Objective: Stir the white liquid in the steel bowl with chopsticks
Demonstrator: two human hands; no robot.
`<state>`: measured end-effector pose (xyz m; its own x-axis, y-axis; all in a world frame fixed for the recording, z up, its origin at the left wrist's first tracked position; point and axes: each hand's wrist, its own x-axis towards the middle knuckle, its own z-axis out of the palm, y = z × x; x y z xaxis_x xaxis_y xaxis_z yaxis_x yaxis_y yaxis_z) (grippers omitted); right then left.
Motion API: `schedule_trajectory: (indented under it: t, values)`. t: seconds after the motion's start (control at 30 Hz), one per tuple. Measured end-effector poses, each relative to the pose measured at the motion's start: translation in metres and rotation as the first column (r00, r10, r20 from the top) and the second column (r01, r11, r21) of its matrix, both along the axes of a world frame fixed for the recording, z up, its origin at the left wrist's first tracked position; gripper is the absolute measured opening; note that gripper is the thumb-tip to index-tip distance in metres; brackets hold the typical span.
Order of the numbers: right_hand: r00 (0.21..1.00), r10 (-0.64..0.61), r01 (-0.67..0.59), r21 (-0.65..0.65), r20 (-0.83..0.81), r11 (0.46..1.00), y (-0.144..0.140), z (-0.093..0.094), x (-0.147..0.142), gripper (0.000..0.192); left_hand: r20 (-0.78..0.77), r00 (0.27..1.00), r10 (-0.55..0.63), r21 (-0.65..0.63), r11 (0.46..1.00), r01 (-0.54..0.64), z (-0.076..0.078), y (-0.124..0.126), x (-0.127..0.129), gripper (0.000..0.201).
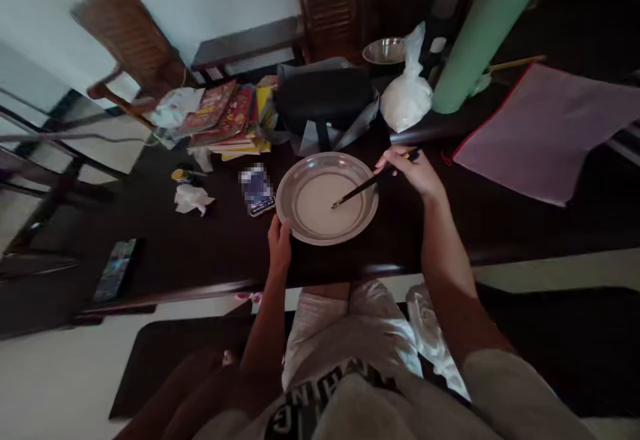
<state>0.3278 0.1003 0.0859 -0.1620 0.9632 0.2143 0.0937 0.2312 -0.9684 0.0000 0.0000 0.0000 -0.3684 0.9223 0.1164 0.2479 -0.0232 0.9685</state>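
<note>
While the left hand [279, 243] steadies the near rim of a round, shallow steel plate [300, 219], its fingers curled against the metal edge, the right hand [414, 172] pinches a thin dark stick with a yellow end [375, 181] and rests its tip in the pale, smooth layer that fills the plate's middle. The plate sits near the front edge of a dark wooden counter [210, 247], directly before the seated person. Just left of the plate lies a small phone [257, 190] (its screen is blurred), with crumpled white tissue [192, 198] farther left. Behind the plate stand a black and grey bag [325, 103], a stack of red and yellow books [227, 120], a knotted white plastic bag [407, 93], a tall pale green cylinder [480, 33] and a small steel bowl [384, 51]. A pink folder with a red edge [540, 133] lies to the right.
</note>
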Motion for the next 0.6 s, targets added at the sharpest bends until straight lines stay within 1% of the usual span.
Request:
schedule_trajectory:
  t: [0.07, 0.17, 0.23, 0.37, 0.43, 0.5, 0.6]
  values:
    - [0.992, 0.116, -0.116, 0.001, 0.048, 0.993, 0.0, 0.001, -0.007, 0.047, -0.013, 1.0, -0.026, 0.012, 1.0, 0.026, 0.002, 0.001, 0.001, 0.032]
    - [0.974, 0.201, -0.205, 0.025, 0.107, 0.979, 0.002, 0.001, -0.012, 0.046, -0.022, 0.999, -0.043, 0.034, 0.998, 0.044, 0.005, 0.001, 0.002, 0.032]
    - [0.974, 0.188, -0.196, 0.054, 0.128, 0.979, 0.003, -0.001, -0.011, 0.045, -0.017, 0.999, -0.045, 0.047, 0.998, 0.046, 0.006, 0.001, 0.003, 0.032]
    - [0.997, 0.041, -0.045, 0.059, 0.068, 0.997, 0.005, -0.004, -0.002, 0.042, 0.008, 0.998, -0.054, 0.053, 0.997, 0.054, 0.008, 0.001, 0.004, 0.033]
    - [0.999, 0.01, -0.012, 0.036, 0.034, 0.999, 0.005, -0.004, 0.0, 0.042, 0.007, 0.998, -0.056, 0.055, 0.997, 0.056, 0.008, 0.001, 0.004, 0.033]
    - [0.998, 0.055, -0.056, 0.018, 0.038, 0.998, 0.004, -0.003, -0.002, 0.044, 0.001, 0.998, -0.057, 0.057, 0.997, 0.057, 0.009, 0.001, 0.005, 0.032]
    - [0.979, 0.178, -0.181, 0.024, 0.104, 0.983, 0.003, -0.002, -0.008, 0.044, 0.01, 0.999, -0.041, 0.055, 0.998, 0.041, 0.009, 0.002, 0.006, 0.031]
